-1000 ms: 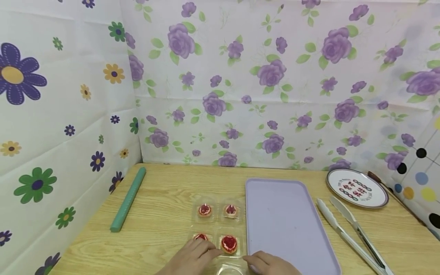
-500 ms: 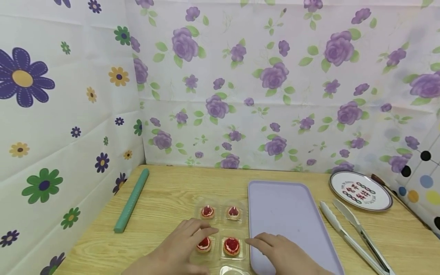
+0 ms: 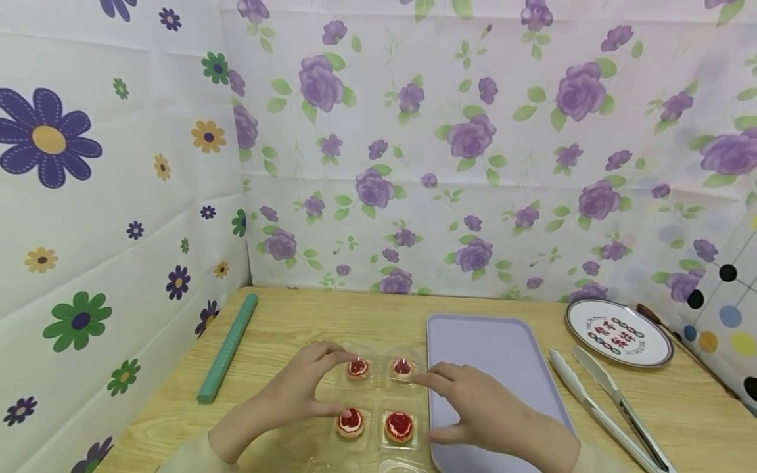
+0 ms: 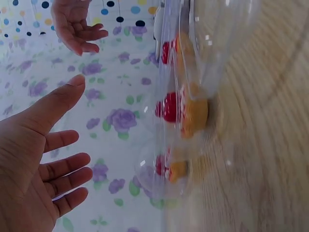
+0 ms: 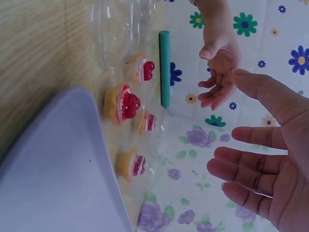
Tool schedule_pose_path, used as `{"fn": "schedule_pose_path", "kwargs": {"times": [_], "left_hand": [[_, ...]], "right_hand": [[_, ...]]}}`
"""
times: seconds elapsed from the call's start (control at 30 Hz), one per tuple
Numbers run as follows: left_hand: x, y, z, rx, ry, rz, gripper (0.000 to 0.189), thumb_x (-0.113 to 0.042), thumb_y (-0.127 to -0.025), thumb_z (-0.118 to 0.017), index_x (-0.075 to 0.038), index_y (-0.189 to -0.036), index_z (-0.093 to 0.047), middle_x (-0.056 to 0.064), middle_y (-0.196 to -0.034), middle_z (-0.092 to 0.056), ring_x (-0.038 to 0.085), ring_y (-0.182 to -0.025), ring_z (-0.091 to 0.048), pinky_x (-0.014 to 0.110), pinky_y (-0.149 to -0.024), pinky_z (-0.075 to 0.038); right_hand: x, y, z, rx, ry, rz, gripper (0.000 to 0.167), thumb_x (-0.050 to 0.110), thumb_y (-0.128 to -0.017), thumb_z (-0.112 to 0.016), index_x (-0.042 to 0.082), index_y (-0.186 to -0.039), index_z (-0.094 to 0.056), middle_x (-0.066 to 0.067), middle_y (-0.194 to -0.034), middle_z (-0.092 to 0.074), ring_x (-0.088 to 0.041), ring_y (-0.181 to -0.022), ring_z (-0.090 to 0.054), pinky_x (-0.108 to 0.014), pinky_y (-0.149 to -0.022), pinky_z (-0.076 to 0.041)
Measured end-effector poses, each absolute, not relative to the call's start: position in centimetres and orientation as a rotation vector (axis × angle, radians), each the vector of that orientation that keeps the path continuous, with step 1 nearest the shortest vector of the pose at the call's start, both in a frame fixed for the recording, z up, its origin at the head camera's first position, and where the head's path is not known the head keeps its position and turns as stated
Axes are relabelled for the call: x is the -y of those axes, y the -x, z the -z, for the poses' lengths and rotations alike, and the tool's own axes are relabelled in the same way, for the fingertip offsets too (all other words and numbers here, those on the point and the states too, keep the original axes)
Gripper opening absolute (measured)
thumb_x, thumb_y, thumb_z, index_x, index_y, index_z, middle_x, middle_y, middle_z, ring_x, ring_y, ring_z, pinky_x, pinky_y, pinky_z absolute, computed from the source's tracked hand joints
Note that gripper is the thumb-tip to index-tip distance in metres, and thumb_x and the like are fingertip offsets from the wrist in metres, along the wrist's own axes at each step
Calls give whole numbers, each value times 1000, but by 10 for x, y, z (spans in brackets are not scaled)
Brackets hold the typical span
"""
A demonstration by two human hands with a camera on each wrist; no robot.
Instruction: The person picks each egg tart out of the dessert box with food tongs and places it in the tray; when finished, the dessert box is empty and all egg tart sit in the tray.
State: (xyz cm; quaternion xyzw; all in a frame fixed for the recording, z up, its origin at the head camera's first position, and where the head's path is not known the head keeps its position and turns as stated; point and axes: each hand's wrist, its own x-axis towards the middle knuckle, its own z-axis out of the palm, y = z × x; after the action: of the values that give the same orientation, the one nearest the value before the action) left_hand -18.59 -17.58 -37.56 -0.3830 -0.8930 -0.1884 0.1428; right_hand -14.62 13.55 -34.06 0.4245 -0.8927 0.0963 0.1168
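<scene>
A person's two bare hands hover above a clear plastic container (image 3: pixel 375 396) on a pale wood-grain worktop (image 3: pixel 296 315), both released and holding nothing. The left hand (image 3: pixel 301 387), its fingers spread and thumb apart, hangs over the container's left side; in the head view its fingertips overlap the far-left tart (image 3: pixel 357 371) and its thumb tip the near-left tart (image 3: pixel 350 427), though the left wrist view shows the hand raised clear of them. The right hand (image 3: pixel 479 407), likewise loose with thumb and fingers parted, hangs above the left edge of a lilac tray (image 3: pixel 485 341), its fingertips pointing toward the far-right tart (image 3: pixel 402 372). The near-right tart (image 3: pixel 399 428) completes a two-by-two group, each red-topped and sitting in its own compartment. The tray lies just beside the container on the right, with a pair of open tongs (image 3: pixel 569 383) farther right and a white patterned plate (image 3: pixel 619 334) behind them. A green rod (image 3: pixel 227 348) lies well apart at left, before flowered cloth hangings (image 3: pixel 426 131)
</scene>
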Motion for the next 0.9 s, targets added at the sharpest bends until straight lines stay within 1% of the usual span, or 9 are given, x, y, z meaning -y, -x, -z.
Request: {"fn": "schedule_pose_path", "kwargs": {"times": [0.07, 0.13, 0.23, 0.4, 0.53, 0.63, 0.8, 0.9], "left_hand": [[178, 192, 377, 2592, 1076, 568, 72, -38, -69, -84, -17, -131, -55, 0, -120, -56, 20, -109, -55, 44, -92, -49], [180, 198, 379, 2590, 1058, 591, 72, -36, -69, -84, -14, -130, -56, 2, -120, -57, 22, -109, -55, 45, -91, -50], [182, 208, 383, 2603, 1021, 612, 72, -35, -69, -85, -12, -131, -55, 4, -118, -58, 23, -108, -56, 45, -90, -50], [187, 224, 392, 2672, 922, 737, 76, -31, -72, -84, -9, -136, -51, 6, -120, -57, 24, -109, -55, 46, -90, -50], [191, 237, 400, 2709, 853, 850, 77, -29, -73, -84, -7, -138, -48, 10, -123, -57, 28, -111, -54, 49, -91, -48], [194, 246, 407, 2735, 850, 915, 78, -29, -73, -83, -6, -139, -47, 14, -125, -56, 30, -113, -54, 50, -91, -47], [200, 259, 423, 2814, 841, 1047, 80, -31, -75, -82, -2, -139, -45, 15, -126, -55, 30, -113, -52, 48, -91, -47], [202, 263, 432, 2834, 824, 1143, 80, -31, -74, -83, -1, -138, -46, 14, -124, -56, 28, -112, -51, 46, -92, -45]], "right_hand": [[-133, 151, 337, 2644, -1233, -270, 61, 49, -82, -71, 12, -129, -58, 1, -115, -63, -14, -98, -64, -35, -84, -54], [-130, 156, 333, 2672, -1224, -270, 60, 49, -82, -70, 12, -129, -58, 0, -116, -63, -17, -99, -64, -36, -85, -54], [-125, 167, 329, 2700, -1220, -293, 59, 48, -83, -70, 11, -128, -59, -1, -116, -63, -18, -99, -64, -36, -85, -54], [-114, 184, 327, 2749, -1218, -313, 59, 45, -83, -71, 11, -129, -58, -4, -119, -63, -19, -103, -63, -36, -88, -53], [-103, 197, 326, 2792, -1213, -304, 57, 44, -85, -70, 12, -130, -58, -5, -122, -61, -21, -108, -62, -38, -91, -52], [-93, 206, 326, 2814, -1214, -302, 56, 42, -85, -70, 12, -131, -57, -5, -123, -61, -21, -110, -61, -38, -92, -51], [-77, 220, 327, 2859, -1204, -286, 59, 44, -86, -69, 12, -134, -55, -7, -129, -58, -22, -114, -59, -39, -94, -51], [-68, 228, 329, 2906, -1177, -278, 63, 47, -86, -68, 14, -137, -52, -7, -133, -56, -24, -118, -57, -40, -96, -50]]}}
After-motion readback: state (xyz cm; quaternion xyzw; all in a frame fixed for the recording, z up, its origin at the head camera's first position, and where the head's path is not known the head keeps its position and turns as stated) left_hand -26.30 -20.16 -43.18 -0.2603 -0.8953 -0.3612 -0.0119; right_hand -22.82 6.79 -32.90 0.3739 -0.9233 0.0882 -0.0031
